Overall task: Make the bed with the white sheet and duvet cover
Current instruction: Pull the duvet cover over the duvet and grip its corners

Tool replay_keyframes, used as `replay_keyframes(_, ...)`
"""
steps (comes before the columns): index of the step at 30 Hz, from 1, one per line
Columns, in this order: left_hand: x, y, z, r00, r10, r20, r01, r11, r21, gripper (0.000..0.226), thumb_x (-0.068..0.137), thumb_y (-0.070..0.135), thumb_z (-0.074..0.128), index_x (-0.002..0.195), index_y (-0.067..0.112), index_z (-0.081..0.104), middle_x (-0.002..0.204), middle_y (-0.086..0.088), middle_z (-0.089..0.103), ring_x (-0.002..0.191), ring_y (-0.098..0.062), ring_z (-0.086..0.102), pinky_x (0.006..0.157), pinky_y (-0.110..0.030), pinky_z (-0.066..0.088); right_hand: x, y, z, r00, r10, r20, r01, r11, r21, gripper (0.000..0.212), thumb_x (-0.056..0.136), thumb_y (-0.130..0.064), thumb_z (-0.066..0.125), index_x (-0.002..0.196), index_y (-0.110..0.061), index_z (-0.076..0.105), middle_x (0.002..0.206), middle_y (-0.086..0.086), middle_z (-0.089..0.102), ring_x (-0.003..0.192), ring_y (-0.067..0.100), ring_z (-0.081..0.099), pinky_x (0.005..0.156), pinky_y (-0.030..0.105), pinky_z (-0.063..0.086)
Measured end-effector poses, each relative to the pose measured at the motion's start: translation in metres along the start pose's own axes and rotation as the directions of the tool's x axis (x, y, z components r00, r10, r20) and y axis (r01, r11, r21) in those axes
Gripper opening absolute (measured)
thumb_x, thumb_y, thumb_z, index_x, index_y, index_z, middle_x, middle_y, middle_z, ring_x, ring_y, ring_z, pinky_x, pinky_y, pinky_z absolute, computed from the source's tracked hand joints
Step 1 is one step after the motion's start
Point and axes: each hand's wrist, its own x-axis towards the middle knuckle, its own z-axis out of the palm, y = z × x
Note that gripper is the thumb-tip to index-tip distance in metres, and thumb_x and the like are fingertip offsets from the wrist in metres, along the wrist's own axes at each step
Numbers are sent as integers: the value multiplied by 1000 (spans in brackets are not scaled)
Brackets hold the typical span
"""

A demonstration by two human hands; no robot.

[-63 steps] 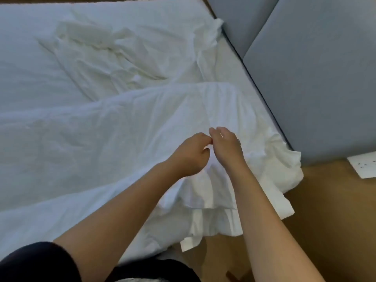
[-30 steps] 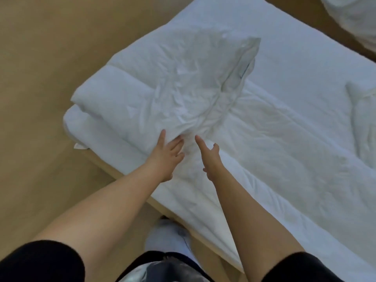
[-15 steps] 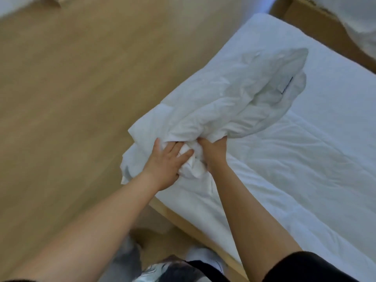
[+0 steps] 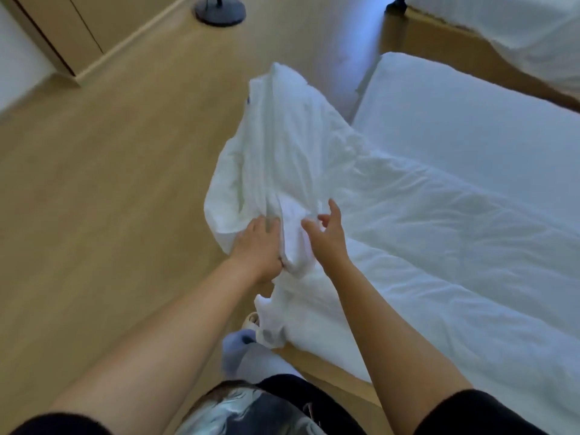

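A white duvet lies across the bed, over the white sheet on the mattress. Its corner, wrapped in the white duvet cover, is lifted and billows out past the bed's edge over the floor. My left hand grips a bunched fold of that cover at the bed's near corner. My right hand hovers just beside it with fingers spread and relaxed, holding nothing.
Wooden floor fills the left side. A dark round fan base stands at the far middle, a wooden cabinet at far left. A second bed with white bedding stands at top right. The bed's wooden frame shows near my legs.
The cover's corner has swung up and out over the floor. My right hand has let go of the bunched fabric and opened; my left hand keeps its grip. The view has tilted up.
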Motion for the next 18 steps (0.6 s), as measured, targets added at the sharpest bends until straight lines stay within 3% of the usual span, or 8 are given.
replay_keyframes(3,39,-19,-26,997,-55,54,61,991,-116,74,90,26,50,149,10,9,148,-10,26,130,-31,36,101,-42,35,30,12,5,988,132,-85,-129,991,41,64,93,-25,57,147,-18,25,130,6,45,116,18,44,89,27,34)
replay_keyframes(5,64,-28,-40,993,-18,117,25,998,-55,72,92,28,47,150,11,8,150,-11,23,131,-31,35,102,-42,34,44,24,5,953,263,-152,-252,964,83,60,93,-26,56,146,-15,28,133,9,44,120,23,44,90,30,36)
replay_keyframes(8,103,-22,-62,961,128,246,-170,972,160,71,93,29,46,151,15,7,152,-9,20,135,-29,31,104,-41,34,60,33,3,888,397,-231,-375,917,135,58,93,-27,56,144,-12,31,137,13,44,123,28,44,99,38,38)
replay_keyframes(12,157,6,-78,915,248,319,-322,925,204,62,94,25,44,148,13,16,148,-10,27,132,-29,34,102,-40,37,79,34,-8,790,514,-334,-491,857,159,56,92,-25,56,141,-10,36,140,14,42,128,31,38,102,40,35)
replay_keyframes(18,227,48,-83,755,480,448,-622,740,256,66,94,28,46,150,15,12,149,-8,27,130,-29,36,102,-40,36,104,31,-16,628,624,-465,-560,778,286,55,93,-27,53,142,-9,34,144,11,37,130,29,35,99,38,35)
